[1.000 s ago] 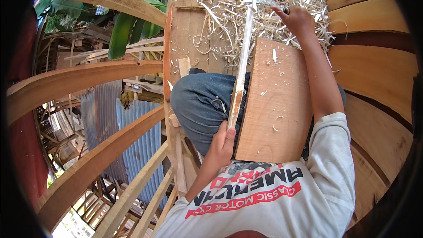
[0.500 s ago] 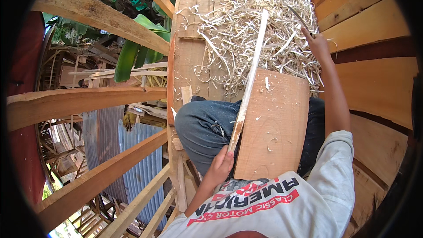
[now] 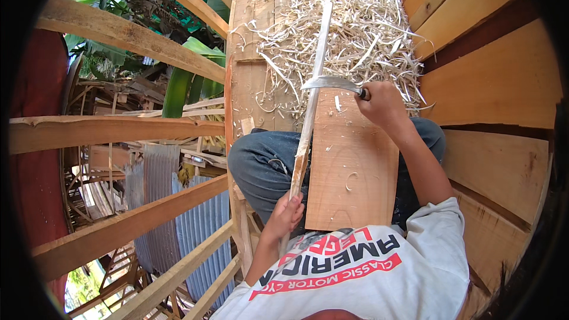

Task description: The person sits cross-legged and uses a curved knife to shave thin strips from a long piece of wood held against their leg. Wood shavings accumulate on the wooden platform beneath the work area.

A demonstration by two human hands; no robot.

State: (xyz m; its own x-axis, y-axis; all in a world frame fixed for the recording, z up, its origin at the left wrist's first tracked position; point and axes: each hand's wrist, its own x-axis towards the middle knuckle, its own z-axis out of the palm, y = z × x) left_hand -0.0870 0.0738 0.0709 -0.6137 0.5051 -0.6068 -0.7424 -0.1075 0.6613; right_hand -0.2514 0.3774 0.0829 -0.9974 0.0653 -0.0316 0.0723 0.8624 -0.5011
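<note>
My left hand (image 3: pixel 285 216) is closed around the near end of a long, thin wooden strip (image 3: pixel 316 65). The strip slants up and away from me, past the left edge of a flat wooden board (image 3: pixel 354 160) lying across my lap. Its far part is pale, while a brown patch shows nearer my hand. My right hand (image 3: pixel 383 104) grips the dark handle of a curved knife (image 3: pixel 333 82). The knife's blade lies across the strip, near the far edge of the board. A few small shavings rest on the board.
A thick heap of curled wood shavings (image 3: pixel 367 29) covers much of the plank floor (image 3: pixel 249 83) ahead. Wooden slats (image 3: pixel 118 128) form an open railing on the left. Overlapping boards (image 3: pixel 492 77) wall the right side. Corrugated metal sheets (image 3: pixel 201 225) and green leaves show beyond the railing.
My right hand has brought the knife from the far right over the shavings back toward me, onto the strip. The view has shifted slightly; my left hand still holds the strip's near end.
</note>
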